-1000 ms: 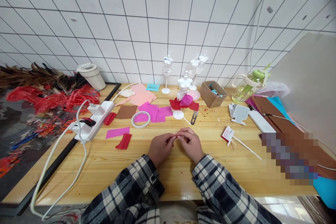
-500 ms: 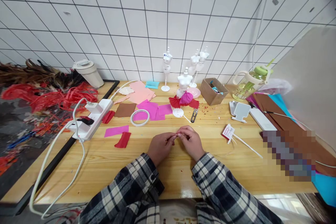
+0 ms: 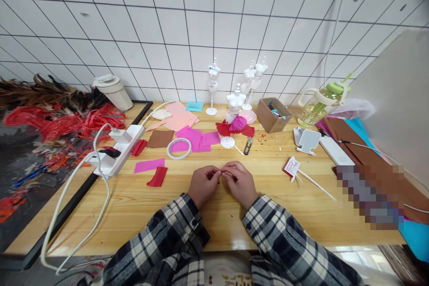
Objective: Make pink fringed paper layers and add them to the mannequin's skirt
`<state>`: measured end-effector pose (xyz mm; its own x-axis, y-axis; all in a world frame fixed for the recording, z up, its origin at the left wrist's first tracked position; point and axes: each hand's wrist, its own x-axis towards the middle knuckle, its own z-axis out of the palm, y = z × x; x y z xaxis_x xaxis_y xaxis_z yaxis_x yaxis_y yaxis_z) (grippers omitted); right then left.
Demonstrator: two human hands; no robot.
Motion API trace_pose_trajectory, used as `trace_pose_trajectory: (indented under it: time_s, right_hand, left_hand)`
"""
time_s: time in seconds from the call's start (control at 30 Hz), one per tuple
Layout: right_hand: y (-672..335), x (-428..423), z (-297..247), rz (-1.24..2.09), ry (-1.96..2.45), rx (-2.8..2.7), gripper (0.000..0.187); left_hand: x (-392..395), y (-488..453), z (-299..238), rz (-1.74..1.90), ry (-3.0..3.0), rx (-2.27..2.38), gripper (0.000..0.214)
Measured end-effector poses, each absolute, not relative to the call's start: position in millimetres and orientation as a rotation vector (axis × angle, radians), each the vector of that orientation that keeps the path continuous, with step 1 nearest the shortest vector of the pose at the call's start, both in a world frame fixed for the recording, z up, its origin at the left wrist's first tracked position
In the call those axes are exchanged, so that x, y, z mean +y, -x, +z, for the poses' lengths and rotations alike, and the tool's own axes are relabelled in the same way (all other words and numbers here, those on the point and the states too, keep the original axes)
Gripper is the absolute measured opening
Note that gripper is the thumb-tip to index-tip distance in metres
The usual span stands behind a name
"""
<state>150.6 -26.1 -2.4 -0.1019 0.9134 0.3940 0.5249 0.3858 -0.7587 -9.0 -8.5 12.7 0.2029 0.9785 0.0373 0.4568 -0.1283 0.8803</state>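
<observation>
My left hand (image 3: 203, 184) and my right hand (image 3: 240, 182) rest close together on the wooden table (image 3: 140, 214), fingertips meeting in a pinch. Something tiny sits between the fingertips; I cannot make it out. Both sleeves are black-and-white plaid. Straight ahead stands a small white mannequin (image 3: 235, 103) with a red and magenta paper skirt (image 3: 236, 127) on a round base. Small snips (image 3: 247, 145) lie just right of that base, and a ring of tape (image 3: 179, 148) lies to its left on magenta paper (image 3: 196, 137).
A white power strip (image 3: 117, 151) with trailing cable lies at left, near red paper scraps (image 3: 157, 177). More white mannequins (image 3: 213, 81), a brown box (image 3: 272, 116) and a green-lidded jug (image 3: 318, 102) stand at the back. Coloured sheets (image 3: 365, 152) fill the right side.
My fingertips have drawn closer together and the hands sit slightly lower and nearer me. The camera view has tilted a little; objects on the table have not moved.
</observation>
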Motion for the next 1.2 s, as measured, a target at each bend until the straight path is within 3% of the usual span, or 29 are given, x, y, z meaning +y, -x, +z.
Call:
trace_pose_trajectory:
  time_s: [0.4,0.9,1.2]
  right_hand:
    - [-148.5,-26.6,-4.5,0.439,1.395,-1.743,0.018]
    - [-148.9,-20.0,-4.0,0.707,1.325,-1.574,0.014]
    - [-149.4,-20.0,-7.1,0.593,1.352,-1.636,0.011]
  left_hand:
    - [-7.7,5.0,8.9,0.819,-1.738,1.357,0.023]
    - [-6.9,5.0,8.4,0.879,-1.638,1.298,0.021]
    - [-9.2,3.7,5.7,0.856,-1.761,1.352,0.023]
